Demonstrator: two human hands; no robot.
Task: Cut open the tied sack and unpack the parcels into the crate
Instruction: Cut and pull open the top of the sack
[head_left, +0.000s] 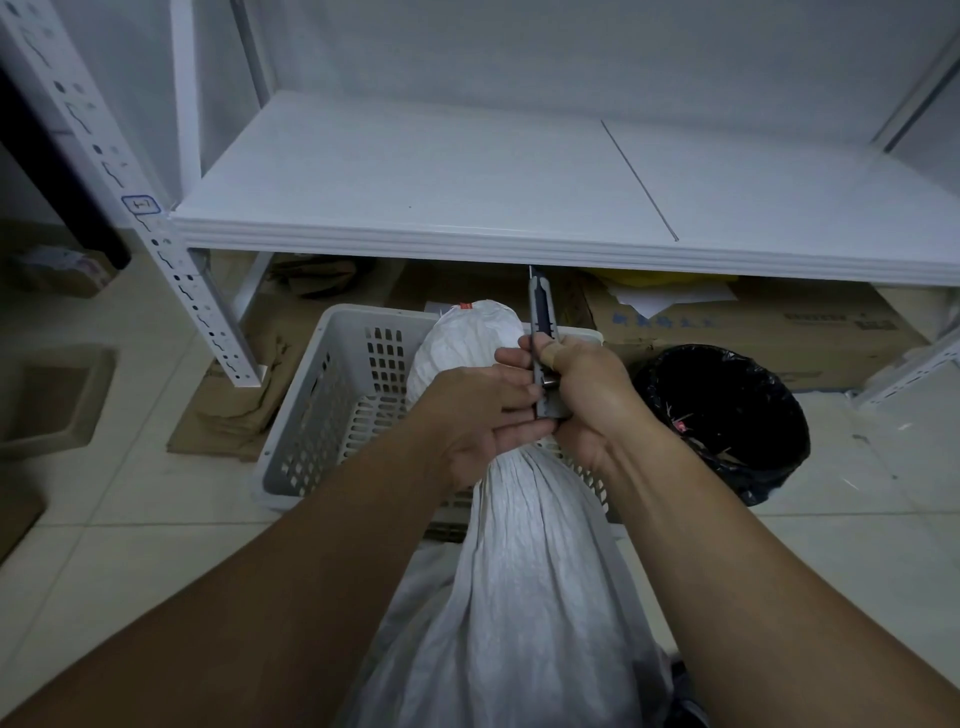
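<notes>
Cutting step, sack still tied. Right hand (582, 395) grasped the utility knife (543, 332), blade up. Left hand (467, 421) clenched the sack (519, 545) neck over the crate (332, 395). Next move probably calls for the blade at the tie.

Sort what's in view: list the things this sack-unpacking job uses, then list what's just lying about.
For the job:
- white woven sack, neck gathered in the left hand
- utility knife, held in the right hand
- grey perforated crate beneath the sack's neck

Lying about:
- black-lined bin
- cardboard boxes under the shelf
- white shelf
- flattened cardboard on the floor
</notes>
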